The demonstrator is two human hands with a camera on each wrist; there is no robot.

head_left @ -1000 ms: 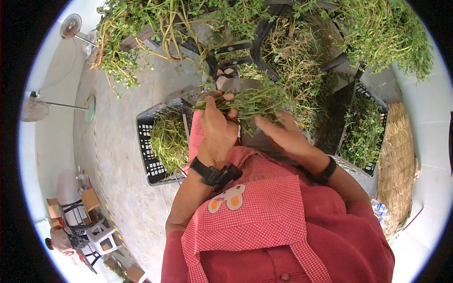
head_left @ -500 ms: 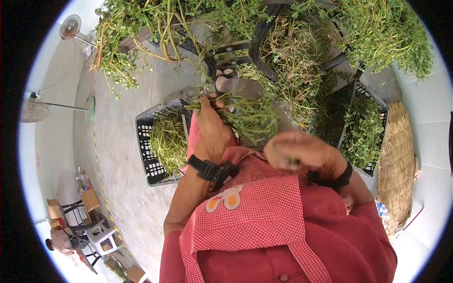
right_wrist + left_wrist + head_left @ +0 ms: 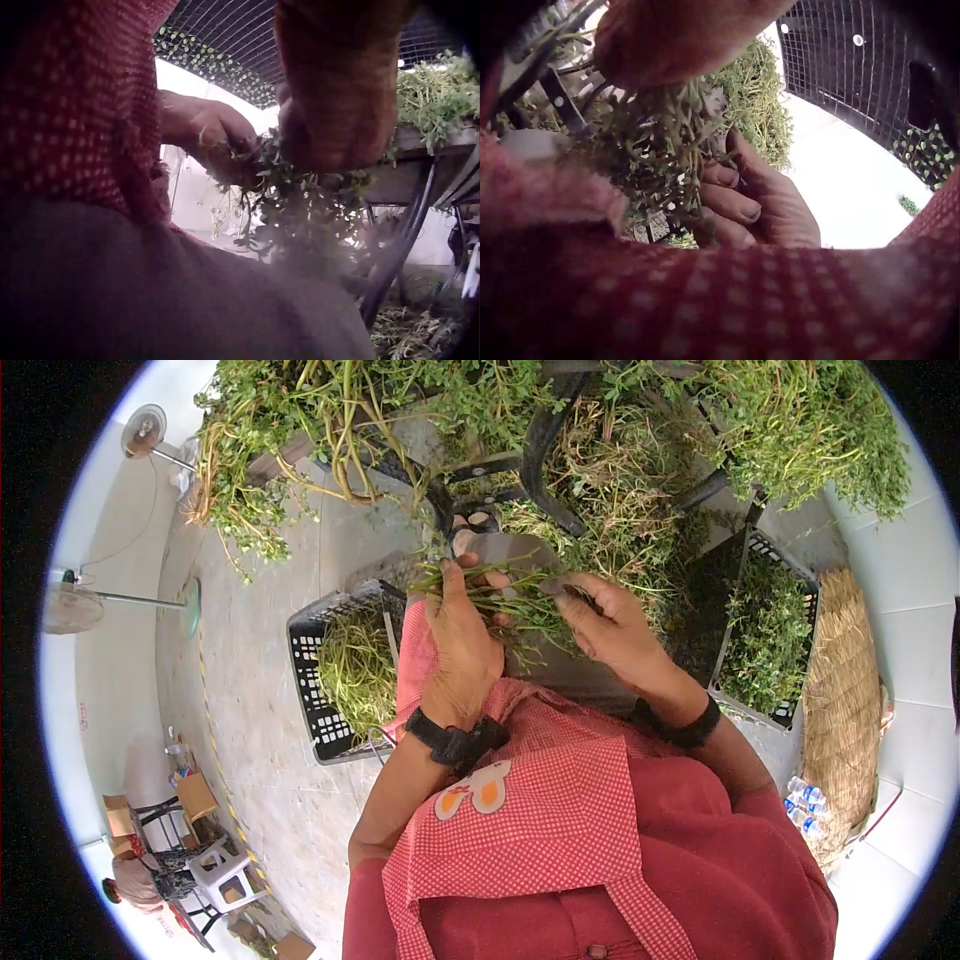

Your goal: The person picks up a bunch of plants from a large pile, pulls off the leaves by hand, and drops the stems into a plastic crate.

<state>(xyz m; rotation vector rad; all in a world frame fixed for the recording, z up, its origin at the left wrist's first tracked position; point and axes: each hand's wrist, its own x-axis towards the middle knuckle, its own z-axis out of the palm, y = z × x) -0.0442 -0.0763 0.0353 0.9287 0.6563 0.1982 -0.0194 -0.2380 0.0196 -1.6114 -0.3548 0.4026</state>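
Note:
A small bunch of leafy green stems [image 3: 515,600] lies across the lap between both hands. My left hand [image 3: 465,645] grips its stem ends, thumb on top. At the bunch's other side my right hand [image 3: 615,625] pinches at the stems with thumb and fingers. In the left wrist view the right hand [image 3: 765,199] shows curled fingers against the leaves [image 3: 664,150]. The right wrist view has the left hand [image 3: 210,131] behind the hanging leaves [image 3: 300,217].
A black crate [image 3: 325,730] of stems stands at left, another crate [image 3: 790,715] of leafy greens at right. Piled greens [image 3: 810,440] overhang the table ahead, and a heap of plants [image 3: 620,510] lies on the floor below. A rolled straw mat [image 3: 838,710] is far right.
The right hand drew back from the bunch toward the body, then returned to pinch at the stems. The left hand has kept its grip on the bunch.

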